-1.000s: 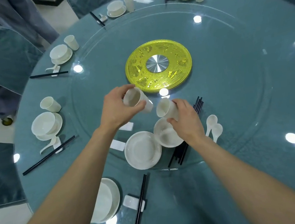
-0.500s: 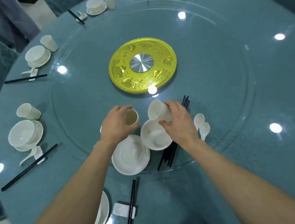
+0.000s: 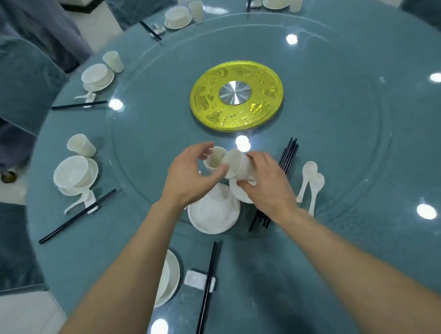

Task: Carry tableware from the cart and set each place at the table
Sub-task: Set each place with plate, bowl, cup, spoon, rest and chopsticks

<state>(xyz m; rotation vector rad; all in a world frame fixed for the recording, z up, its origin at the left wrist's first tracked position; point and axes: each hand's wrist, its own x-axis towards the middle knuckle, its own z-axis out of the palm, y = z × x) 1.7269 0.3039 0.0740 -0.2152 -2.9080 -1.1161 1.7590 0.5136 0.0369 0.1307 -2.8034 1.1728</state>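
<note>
My right hand [image 3: 269, 188] grips a white cup [image 3: 239, 165] that is tilted toward the left, above a white bowl [image 3: 238, 194]. A second white cup [image 3: 214, 160] stands upright on the glass turntable [image 3: 352, 148] just to its left. My left hand [image 3: 191, 178] arches loosely over that upright cup, its fingers relaxed and its thumb near the tilted cup's rim. A white plate [image 3: 213, 214] lies below both hands. To the right are a bundle of black chopsticks [image 3: 289, 153] and two white spoons [image 3: 310, 179].
A gold disc [image 3: 236, 95] marks the table's centre. Set places ring the rim: a bowl on a plate [image 3: 170, 278] with a rest [image 3: 197, 279] and chopsticks [image 3: 203, 305] near me, and another bowl [image 3: 74, 173] with a cup [image 3: 81, 145] at the left. Covered chairs [image 3: 11, 80] surround the table.
My left hand lowered its cup onto the turntable and loosened its fingers. My right hand lifted and tilted its cup closer to that one. The view shifted slightly.
</note>
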